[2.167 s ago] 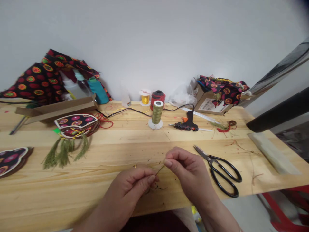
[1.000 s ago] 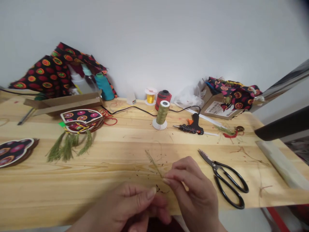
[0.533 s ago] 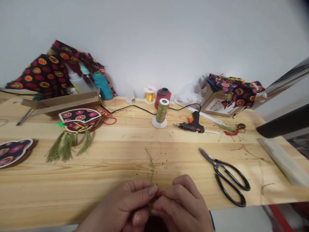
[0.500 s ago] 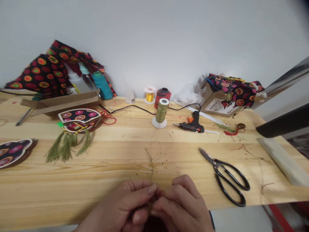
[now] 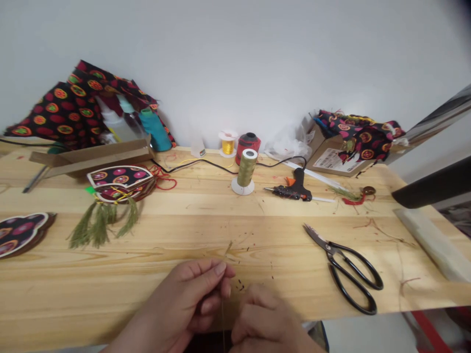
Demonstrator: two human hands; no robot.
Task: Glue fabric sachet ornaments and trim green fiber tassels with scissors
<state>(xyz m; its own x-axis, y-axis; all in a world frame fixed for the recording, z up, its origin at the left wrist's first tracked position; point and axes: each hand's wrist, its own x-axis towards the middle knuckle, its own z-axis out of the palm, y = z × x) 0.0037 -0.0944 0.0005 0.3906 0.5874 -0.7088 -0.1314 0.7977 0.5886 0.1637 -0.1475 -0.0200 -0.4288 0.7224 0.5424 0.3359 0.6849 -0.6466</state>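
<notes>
The left hand point(image 5: 195, 289) pinches an olive thread point(image 5: 222, 318) between thumb and forefinger, its grip narrow and closed on the strand, low and central over the near part of the table point(image 5: 91, 289). A short end of the thread stands up past those fingertips, and the rest hangs below them, down toward the lower edge of the view. The right hand point(image 5: 261, 318) is curled just beside it, knuckles up and slightly blurred; its fingertips are hidden, so I cannot tell whether that grip has any of the strand. Dark scraps point(image 5: 241, 284) are scattered on the wood between and beyond the two hands. To the right lie black-handled scissors point(image 5: 330, 249), blades pointing away and to the left. Straight ahead an olive spool point(image 5: 246, 169) stands upright on its pale base, partly covering a red spool point(image 5: 248, 142), with a yellow spool point(image 5: 228, 147) just to the left. A black glue gun point(image 5: 294, 190) rests on its side nearby, nozzle to the left. Further left lies a patterned ornament point(image 5: 119, 179) with green tassels point(image 5: 97, 225) (much the same olive as the thread) spread toward the near edge.
</notes>
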